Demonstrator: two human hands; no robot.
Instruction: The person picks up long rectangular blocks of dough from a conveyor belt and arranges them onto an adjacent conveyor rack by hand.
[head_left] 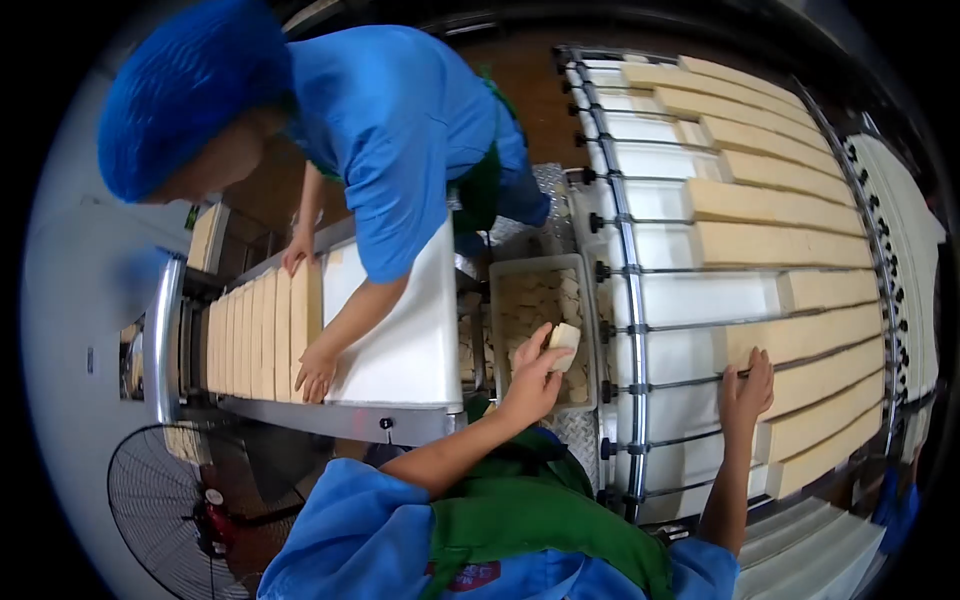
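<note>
A small pale block (565, 347) is pinched in my left hand (535, 372), above a bin (497, 300) of broken pale pieces. My right hand (746, 392) rests at the left end of a long pale slab (820, 335) on the railed conveyor, its fingers bent against the slab's edge; whether they grip it is hard to tell. More long slabs (780, 208) lie in the lanes between the metal rods.
On the left, a co-worker in a blue cap (195, 95) has both hands on a row of upright slabs (255, 335) on a white belt (400, 340). A fan (205, 510) stands at the lower left. White trays (810, 550) are at the lower right.
</note>
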